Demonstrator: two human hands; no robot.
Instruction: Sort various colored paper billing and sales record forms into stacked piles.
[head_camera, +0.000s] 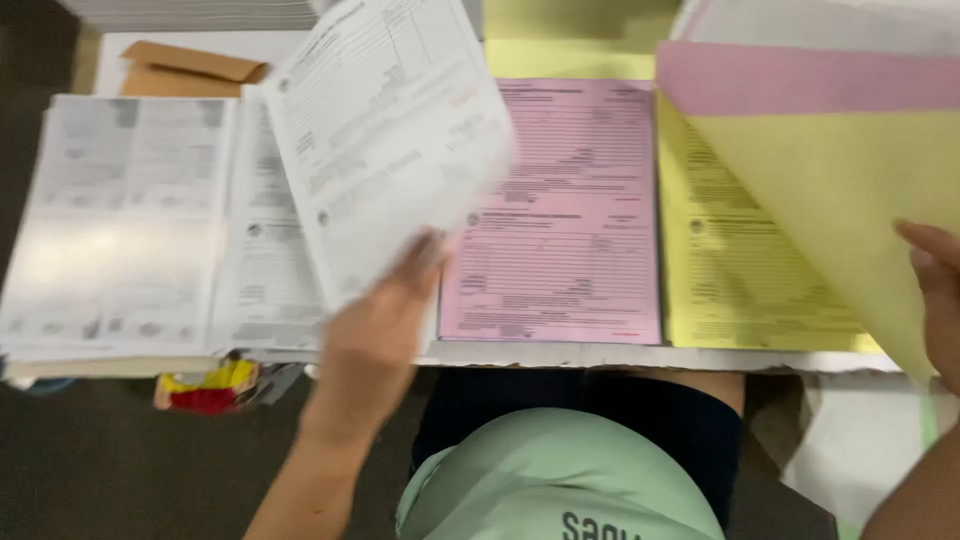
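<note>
Far left on the table (700, 357): a white form stack (115, 220), a brown envelope (185, 68) behind. Next, left hand (375, 330) pinching a blurred white sheet (385, 140), lifted and tilted. Then pink stack (560, 215), yellow stack (725, 270). Far right, right hand (935, 300) apparently gripping a raised yellow sheet (850, 190), fingers mostly hidden behind it.

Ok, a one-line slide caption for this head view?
Left hand lifts a white printed sheet while right hand holds a yellow sheet, above pink forms on the table.
</note>
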